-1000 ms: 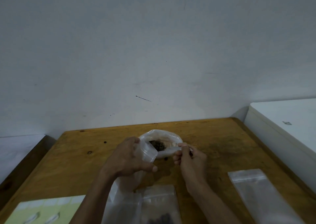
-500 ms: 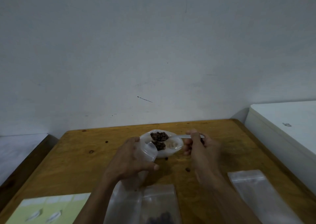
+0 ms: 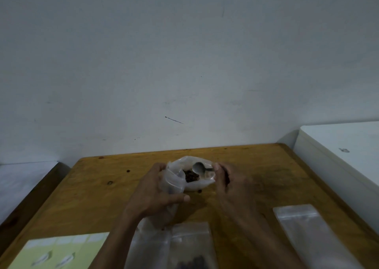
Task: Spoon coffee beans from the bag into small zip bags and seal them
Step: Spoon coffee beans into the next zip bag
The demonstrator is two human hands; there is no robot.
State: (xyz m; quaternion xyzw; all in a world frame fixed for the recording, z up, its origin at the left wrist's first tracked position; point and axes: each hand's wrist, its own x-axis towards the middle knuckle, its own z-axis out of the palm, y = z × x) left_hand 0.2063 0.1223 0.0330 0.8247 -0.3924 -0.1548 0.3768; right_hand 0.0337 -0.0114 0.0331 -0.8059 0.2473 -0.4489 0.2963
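Spoon [image 3: 198,167] now emptied over bag [image 3: 202,183], right hand [image 3: 229,183] grip pinching handle, left hand [image 3: 155,195] seemingly clasping zip bag [image 3: 173,183]

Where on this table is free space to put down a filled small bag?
The table is bare left of the left hand, above the green sheet, and between the right hand and the empty zip bag. The near middle is crowded with bags.

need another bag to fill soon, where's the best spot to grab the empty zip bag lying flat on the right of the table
Take the empty zip bag by its far end, where the zip strip makes a stiffer band, coming in from the right hand's side. It lies flat on the table, so I'd slide a fingertip under that edge and pinch. Nothing lies on top of it.
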